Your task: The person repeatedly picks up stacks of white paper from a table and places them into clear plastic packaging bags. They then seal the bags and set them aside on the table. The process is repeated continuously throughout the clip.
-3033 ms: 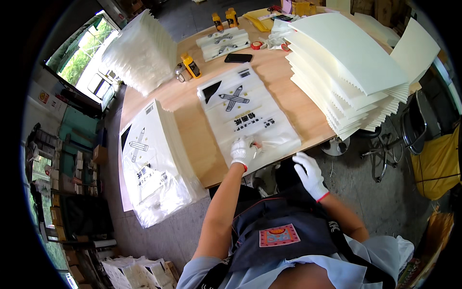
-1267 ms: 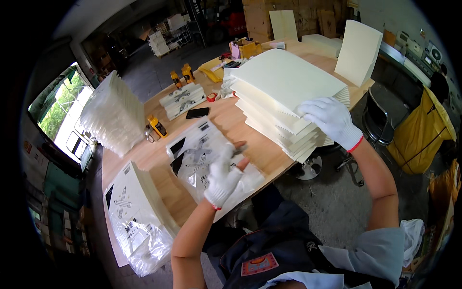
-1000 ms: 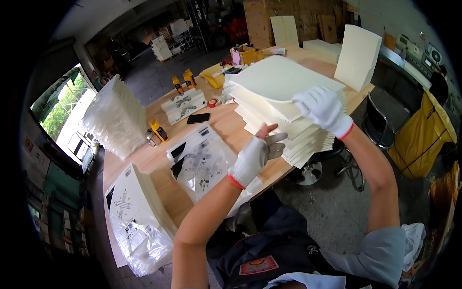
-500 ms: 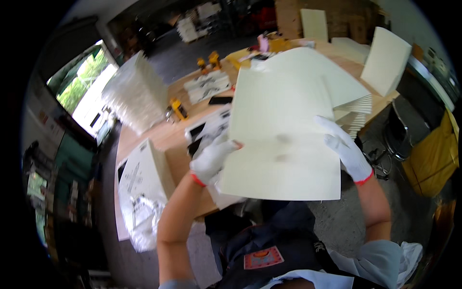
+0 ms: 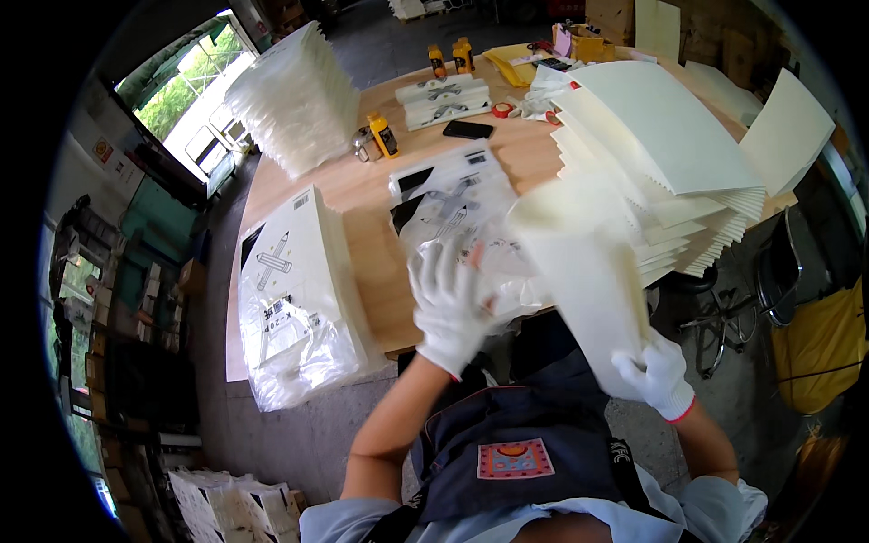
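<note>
a bright doorway [image 5: 186, 86] stood left; on the wooden table [image 5: 367, 217] lay printed plastic bags [image 5: 444, 213], the left hand [image 5: 450, 312] spread and empty before them; the right hand [image 5: 659, 373] gripped curved cream paper [image 5: 588, 281] across the table's front edge, left of a black chair [image 5: 780, 249].

Rel. to 1 black phone [image 5: 468, 130]: 2 gloved hands nearer, L hand [image 5: 450, 312] & R hand [image 5: 659, 373], w/ 1 curled paper batch [image 5: 588, 281]. L of phone: 1 yellow btl [image 5: 384, 138], 1 clear-bag stack [image 5: 294, 100], 1 bagged stack [image 5: 288, 271]. R: min. 1 red tape roll [image 5: 503, 109], 1 cream stack [image 5: 665, 127]. Behind: min. 2 yellow btls [image 5: 437, 61].
</note>
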A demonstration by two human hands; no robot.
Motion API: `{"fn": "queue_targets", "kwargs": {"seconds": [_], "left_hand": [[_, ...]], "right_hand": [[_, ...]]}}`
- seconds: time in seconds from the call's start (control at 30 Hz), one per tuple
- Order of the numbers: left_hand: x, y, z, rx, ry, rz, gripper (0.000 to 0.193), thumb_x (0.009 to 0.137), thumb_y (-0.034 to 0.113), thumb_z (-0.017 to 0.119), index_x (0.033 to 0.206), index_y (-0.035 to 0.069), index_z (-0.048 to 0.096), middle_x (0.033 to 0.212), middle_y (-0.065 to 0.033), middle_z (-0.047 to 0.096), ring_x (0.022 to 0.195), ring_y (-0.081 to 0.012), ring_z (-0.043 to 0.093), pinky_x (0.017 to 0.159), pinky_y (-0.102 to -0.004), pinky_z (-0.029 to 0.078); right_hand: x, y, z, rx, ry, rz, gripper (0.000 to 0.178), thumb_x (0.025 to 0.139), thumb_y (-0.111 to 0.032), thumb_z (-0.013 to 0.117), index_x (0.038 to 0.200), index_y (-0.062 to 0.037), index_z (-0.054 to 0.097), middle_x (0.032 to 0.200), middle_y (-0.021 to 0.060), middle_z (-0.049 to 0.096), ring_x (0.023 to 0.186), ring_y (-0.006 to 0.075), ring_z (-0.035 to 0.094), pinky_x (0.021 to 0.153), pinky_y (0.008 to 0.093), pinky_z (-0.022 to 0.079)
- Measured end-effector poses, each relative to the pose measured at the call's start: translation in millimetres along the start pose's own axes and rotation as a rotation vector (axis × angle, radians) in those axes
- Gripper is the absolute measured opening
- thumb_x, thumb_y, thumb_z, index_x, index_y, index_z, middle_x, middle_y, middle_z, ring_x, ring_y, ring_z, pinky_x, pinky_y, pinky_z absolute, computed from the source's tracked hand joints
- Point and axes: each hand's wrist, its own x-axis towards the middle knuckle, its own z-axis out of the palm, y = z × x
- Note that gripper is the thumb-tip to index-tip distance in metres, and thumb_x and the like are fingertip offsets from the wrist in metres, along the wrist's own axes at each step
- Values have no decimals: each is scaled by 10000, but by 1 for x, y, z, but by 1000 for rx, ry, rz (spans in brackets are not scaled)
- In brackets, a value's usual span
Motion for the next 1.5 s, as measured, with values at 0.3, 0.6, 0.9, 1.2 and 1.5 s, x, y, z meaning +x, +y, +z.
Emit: {"fn": "queue_targets", "kwargs": {"seconds": [0.3,0.6,0.9,1.2,1.5], "left_hand": [[20,-33,-18,-800,-439,-100,313,734,62,657,1033,103,573,703,-43,584,668,-221,594,634,-330,486],[-28,-31,-33,-740,-269,-109,190,758,184,678,930,107,648,816,-90,635,701,-310,587,659,-369,475],[-36,-2,12,-600,-81,501,136,679,85,620,801,111,565,726,-64,606,616,-255,604,534,-364,474],[-22,19,50,-581,-193,-76,214,705,40,642,888,147,615,798,-53,582,697,-282,608,597,-372,488],[-100,-14,107,-222,20,117,335,651,70,627,978,142,597,871,-65,564,909,-277,552,798,-428,433]], "right_hand": [[39,-15,26,-240,-566,-111,244,844,-331,531,903,-104,597,1026,133,602,698,292,630,594,389,513],[60,5,69,100,-745,100,349,802,-351,571,988,-61,631,870,186,653,768,345,641,680,412,514],[90,26,112,696,-620,282,296,870,-198,589,1113,-36,633,1040,83,678,879,118,632,800,277,485],[79,-37,124,-322,-184,-83,285,821,-322,591,1004,-108,636,1182,131,555,1172,288,466,989,411,367],[100,47,186,-221,-161,230,305,880,-252,529,1153,-118,524,919,130,651,851,292,626,717,431,494]]}}
